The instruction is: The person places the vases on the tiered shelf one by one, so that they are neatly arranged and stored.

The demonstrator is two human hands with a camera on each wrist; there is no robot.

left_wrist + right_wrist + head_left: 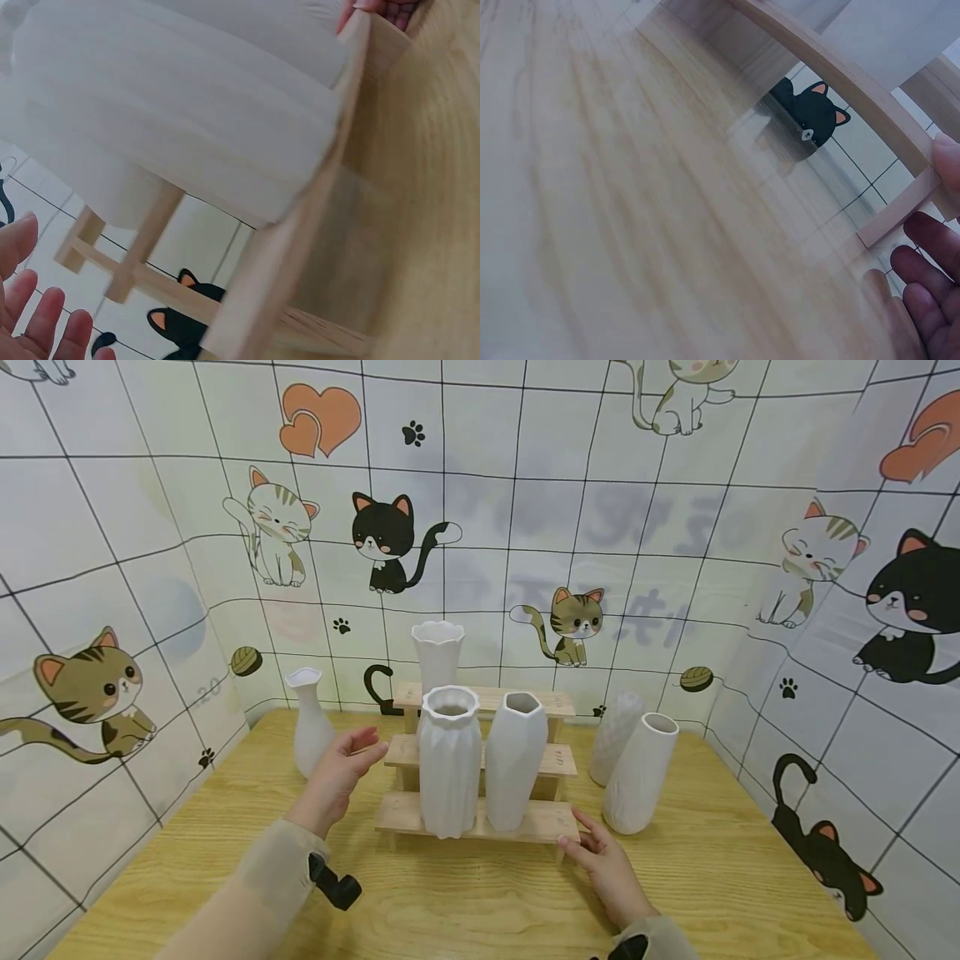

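A three-step wooden stand point(480, 822) sits mid-table. On its lowest step stand a ribbed white vase point(450, 768) with a scalloped rim and a faceted white vase point(516, 768). A flared white vase point(438, 652) rises behind them, its base hidden. My right hand point(603, 868) grips the right end of the lowest step, thumb on the board and fingers point(922, 289) by its leg. To the left of the stand, my left hand point(341, 777) holds nothing; its fingers point(45, 319) are spread apart from the wood in the left wrist view.
A slim-necked white vase point(309, 727) stands at the back left, just beyond my left hand. Two more, a smooth white vase point(641, 777) and a textured white vase point(615, 735), are at the right. A cat-print cloth point(480, 510) hangs behind the wooden table point(465, 910).
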